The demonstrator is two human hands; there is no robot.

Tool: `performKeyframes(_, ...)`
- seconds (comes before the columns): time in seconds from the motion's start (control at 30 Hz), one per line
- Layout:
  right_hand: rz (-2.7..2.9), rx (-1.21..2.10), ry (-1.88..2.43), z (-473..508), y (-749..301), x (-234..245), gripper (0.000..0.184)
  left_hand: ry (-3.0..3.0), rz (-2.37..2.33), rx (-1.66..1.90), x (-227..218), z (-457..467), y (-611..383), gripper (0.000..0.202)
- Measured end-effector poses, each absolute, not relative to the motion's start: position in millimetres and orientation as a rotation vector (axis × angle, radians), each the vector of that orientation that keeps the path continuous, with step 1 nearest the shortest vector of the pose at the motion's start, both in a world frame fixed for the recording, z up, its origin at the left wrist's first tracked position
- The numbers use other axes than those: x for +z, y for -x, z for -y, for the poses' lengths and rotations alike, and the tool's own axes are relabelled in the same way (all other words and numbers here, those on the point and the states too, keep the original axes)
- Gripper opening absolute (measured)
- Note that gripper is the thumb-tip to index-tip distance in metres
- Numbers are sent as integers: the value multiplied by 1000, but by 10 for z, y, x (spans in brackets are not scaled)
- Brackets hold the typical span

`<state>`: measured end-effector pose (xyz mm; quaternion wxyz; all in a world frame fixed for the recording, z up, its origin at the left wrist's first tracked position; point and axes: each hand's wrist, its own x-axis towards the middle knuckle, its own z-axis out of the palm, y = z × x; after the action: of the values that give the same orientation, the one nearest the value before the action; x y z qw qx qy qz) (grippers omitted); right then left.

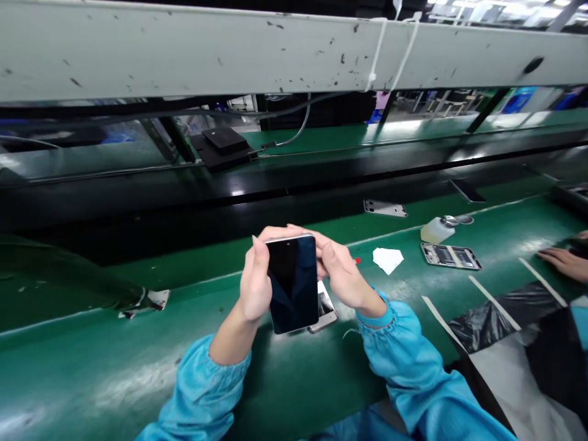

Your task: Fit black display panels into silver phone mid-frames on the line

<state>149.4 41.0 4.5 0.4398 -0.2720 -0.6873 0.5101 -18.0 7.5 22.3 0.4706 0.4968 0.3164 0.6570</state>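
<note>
A smartphone [293, 285] with a dark glossy screen is held up over the green bench, its screen toward me. My left hand [256, 278] grips its left edge, thumb along the side and fingers behind. At the upper right edge, my right hand [342, 272] is closed around the phone, with fingers curled behind the top. Beneath it on the bench lies another phone body [326, 311], silver-edged and mostly covered by the held one. White paper pieces [388, 260] lie right of my right hand, and a small red spot shows beside that hand.
An opened phone [451, 256] and a bottle of yellowish liquid [437, 231] stand to the right. Behind are a phone frame [384, 208] and a dark panel [467, 190] beside a black conveyor belt [184, 208]. A co-worker's hand [566, 262] rests far right. A metal beam [294, 55] crosses above.
</note>
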Motion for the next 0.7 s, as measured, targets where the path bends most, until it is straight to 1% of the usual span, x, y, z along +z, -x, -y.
performKeyframes(0.03, 1665, 1336, 689, -400, -1497, 57, 94, -1243, -797, 1597, 216, -61, 156, 66)
performKeyframes(0.1, 1567, 1390, 691, -386, -1487, 66, 86, -1276, -804, 1590, 200, -43, 115, 63)
performKeyframes(0.2, 1528, 1357, 632, -359, -1474, 86, 75, -1316, -761, 1612, 189, -25, 86, 59)
performKeyframes(0.33, 1574, 1263, 618, -316, -1514, 156, 70, -1372, -766, 1637, 198, 11, 81, 52)
performKeyframes(0.5, 1605, 1191, 651, -322, -1534, 252, 73, -1456, -884, 1667, 136, 14, 49, 55)
performKeyframes(0.7, 1466, 1207, 764, -404, -1373, 237, 81, -1583, -1027, 1713, 44, -85, 19, 52)
